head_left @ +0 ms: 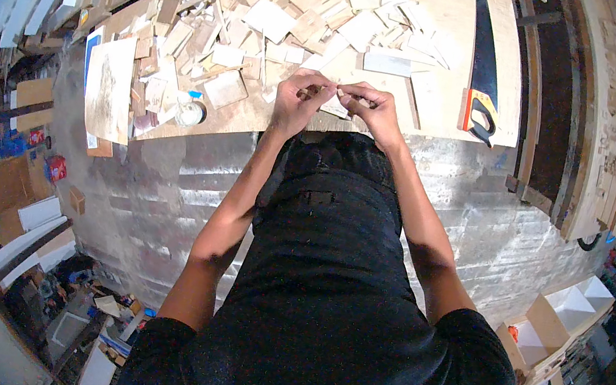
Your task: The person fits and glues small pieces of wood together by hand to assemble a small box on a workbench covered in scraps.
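Note:
At the near edge of the workbench (447, 102), my left hand (301, 99) and my right hand (373, 110) meet with fingertips almost touching. Both are closed in a pinch. Whatever lies between the fingers is too small to make out. Just beyond them spreads a heap of wood offcuts (269, 20), mostly thin flat pieces in pale and brown tones. A light grey block (387, 64) lies beyond my right hand, with a narrow strip (414, 103) beside it.
A handsaw (484, 68) with an orange and black handle lies at the bench's right. Left of my hands stand a small round container (191, 113) and a stained pale board (111, 86). White-lined wooden boxes (571, 307) sit on the lower right.

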`<state>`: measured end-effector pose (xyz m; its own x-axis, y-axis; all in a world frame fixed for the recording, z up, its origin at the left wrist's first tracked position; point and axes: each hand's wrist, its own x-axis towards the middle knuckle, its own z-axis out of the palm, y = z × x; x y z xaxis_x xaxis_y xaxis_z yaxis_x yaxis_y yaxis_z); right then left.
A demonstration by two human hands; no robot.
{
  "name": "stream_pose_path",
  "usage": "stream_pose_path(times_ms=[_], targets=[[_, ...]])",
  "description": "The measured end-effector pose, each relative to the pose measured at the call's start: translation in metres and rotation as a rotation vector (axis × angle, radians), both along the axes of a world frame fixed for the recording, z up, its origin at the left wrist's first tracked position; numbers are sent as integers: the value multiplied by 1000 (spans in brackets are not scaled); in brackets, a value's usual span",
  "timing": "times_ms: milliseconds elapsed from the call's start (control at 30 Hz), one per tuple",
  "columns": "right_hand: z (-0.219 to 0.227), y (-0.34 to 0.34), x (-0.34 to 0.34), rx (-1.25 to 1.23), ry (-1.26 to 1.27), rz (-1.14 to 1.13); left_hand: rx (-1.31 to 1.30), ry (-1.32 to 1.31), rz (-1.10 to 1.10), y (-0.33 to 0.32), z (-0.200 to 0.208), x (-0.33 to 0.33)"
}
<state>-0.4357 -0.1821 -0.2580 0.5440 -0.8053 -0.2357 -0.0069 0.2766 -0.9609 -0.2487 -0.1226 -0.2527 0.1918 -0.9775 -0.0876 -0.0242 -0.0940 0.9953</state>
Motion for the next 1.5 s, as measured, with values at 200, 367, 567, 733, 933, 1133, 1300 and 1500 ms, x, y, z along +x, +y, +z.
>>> stream_pose_path(times_ms=[200,367,567,733,933,1133,1300,1500], targets=[[14,2,-2,-6,56,-7,62,44,5,-2,2,-2],[8,3,-6,-32,92,-1,92,13,-40,-3,1,-2],[-5,-2,-10,-278,333,3,198,42,101,-2,-10,3],[-51,-13,-1,-725,695,99,331,-26,195,24,-66,22],[-79,-9,26,-801,838,306,395,-147,240,50,-121,27],[-107,-4,29,-839,844,196,324,-349,222,36,-107,17],[-102,-5,34,-853,807,203,251,-473,254,30,-111,12],[-97,-7,36,-856,825,218,405,-389,152,26,-104,12]])
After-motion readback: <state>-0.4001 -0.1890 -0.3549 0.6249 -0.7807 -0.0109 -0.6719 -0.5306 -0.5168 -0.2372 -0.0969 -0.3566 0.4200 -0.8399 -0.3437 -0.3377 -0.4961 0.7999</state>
